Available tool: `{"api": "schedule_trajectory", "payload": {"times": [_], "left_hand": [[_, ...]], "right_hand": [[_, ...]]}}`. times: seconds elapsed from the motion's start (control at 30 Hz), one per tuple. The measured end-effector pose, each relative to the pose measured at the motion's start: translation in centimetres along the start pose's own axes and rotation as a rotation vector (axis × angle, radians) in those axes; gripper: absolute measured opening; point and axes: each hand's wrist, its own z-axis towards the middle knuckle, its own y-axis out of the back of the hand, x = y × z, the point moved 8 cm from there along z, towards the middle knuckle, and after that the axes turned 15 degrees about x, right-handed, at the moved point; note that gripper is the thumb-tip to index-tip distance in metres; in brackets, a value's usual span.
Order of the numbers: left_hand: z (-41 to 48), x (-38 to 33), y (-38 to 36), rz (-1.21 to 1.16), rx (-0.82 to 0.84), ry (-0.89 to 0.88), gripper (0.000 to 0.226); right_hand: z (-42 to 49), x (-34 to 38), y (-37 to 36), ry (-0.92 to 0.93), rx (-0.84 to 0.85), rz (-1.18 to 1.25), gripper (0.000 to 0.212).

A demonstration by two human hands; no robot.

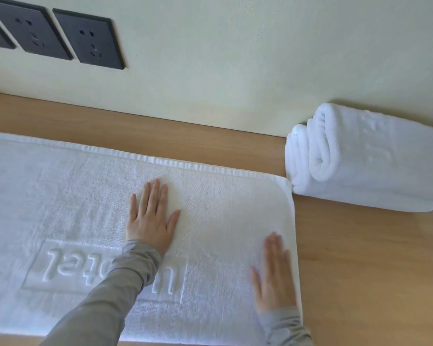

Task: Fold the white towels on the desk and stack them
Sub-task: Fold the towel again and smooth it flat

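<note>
A large white towel [68, 196] with raised lettering lies spread flat on the wooden desk [360, 258], covering the left and middle of the view. My left hand [150, 218] rests flat on it near the middle, fingers apart and pointing toward the wall. My right hand [273, 273], slightly blurred, lies flat near the towel's right edge. Neither hand grips anything. At the back right, against the wall, a stack of folded white towels [365, 161] sits, with a second fold [296, 156] showing at its left end.
A pale wall [235, 58] runs along the desk's back edge, with dark power sockets [88, 38] at the upper left. Bare wood shows to the right of the spread towel and in a strip behind it.
</note>
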Motion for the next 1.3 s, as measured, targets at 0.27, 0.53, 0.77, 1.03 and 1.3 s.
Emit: {"api": "schedule_trajectory", "payload": {"times": [0.27, 0.53, 0.77, 1.03, 1.3], "left_hand": [[-4.7, -1.9, -1.7, -0.042, 0.058, 0.020, 0.075], [-4.8, -1.9, -1.8, -0.042, 0.096, 0.043, 0.072], [-7.2, -4.2, 1.3, -0.235, -0.025, -0.117, 0.058], [-16.3, -19.9, -3.2, -0.086, -0.039, -0.634, 0.027], [-15.2, -20.5, -5.7, -0.164, 0.101, -0.621, 0.020]], "right_hand": [[-3.1, 1.2, -1.8, 0.313, 0.034, -0.201, 0.055], [-4.1, -1.3, 0.5, 0.298, -0.106, -0.097, 0.058], [-0.6, -3.2, 5.2, 0.205, -0.167, 0.261, 0.060], [9.6, -10.5, 4.3, -0.351, 0.054, 1.030, 0.041], [11.3, -11.2, 4.3, -0.459, 0.059, 1.021, 0.044]]}}
